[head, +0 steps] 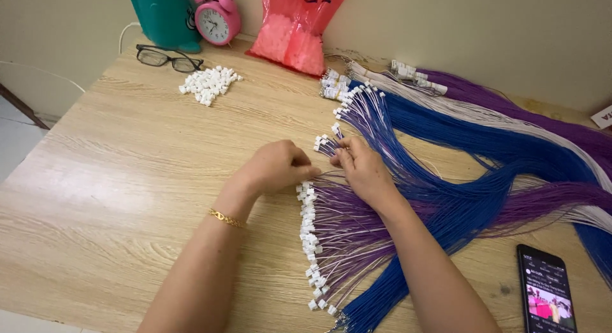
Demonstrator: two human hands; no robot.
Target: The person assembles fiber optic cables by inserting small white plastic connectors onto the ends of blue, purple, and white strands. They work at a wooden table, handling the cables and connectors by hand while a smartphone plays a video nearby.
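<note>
My left hand (277,167) is curled at the table's middle, fingertips pinched at a small white connector. My right hand (362,167) sits close beside it, fingers closed on a few thin purple-and-white wires with white connectors (325,143) at their tips. Below both hands a fan of purple and white wires (344,234) lies flat, its white connectors lined up in a column (310,240). Thick bundles of blue wires (459,212) pass under my right forearm. A gold bracelet (226,218) is on my left wrist.
A heap of loose white connectors (209,83) lies at the back left, near black glasses (167,57), a pink alarm clock (217,17) and a teal container (164,14). A red bag (296,27) leans on the wall. More wire bundles (510,113) lie right; a phone (547,293) front right.
</note>
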